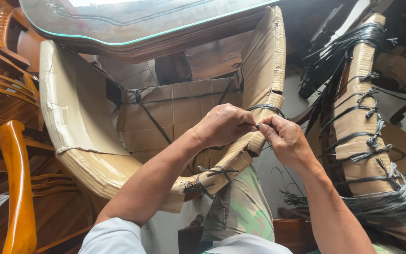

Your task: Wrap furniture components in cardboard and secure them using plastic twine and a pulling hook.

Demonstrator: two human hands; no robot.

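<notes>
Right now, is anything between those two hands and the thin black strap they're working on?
Nothing visible. The left hand and right hand both pinch the thin black plastic strap directly, where it wraps the brown cardboard-covered curved frame. Their fingertips meet at the strap, bare.

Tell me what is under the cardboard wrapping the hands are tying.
Nothing shows: the cardboard wrapping fully covers the curved piece beneath. The left hand and right hand pinch a black strap around it.

Matt cardboard wrap [78, 122], glossy wooden chair [17, 188], black plastic twine [266, 107]
</notes>
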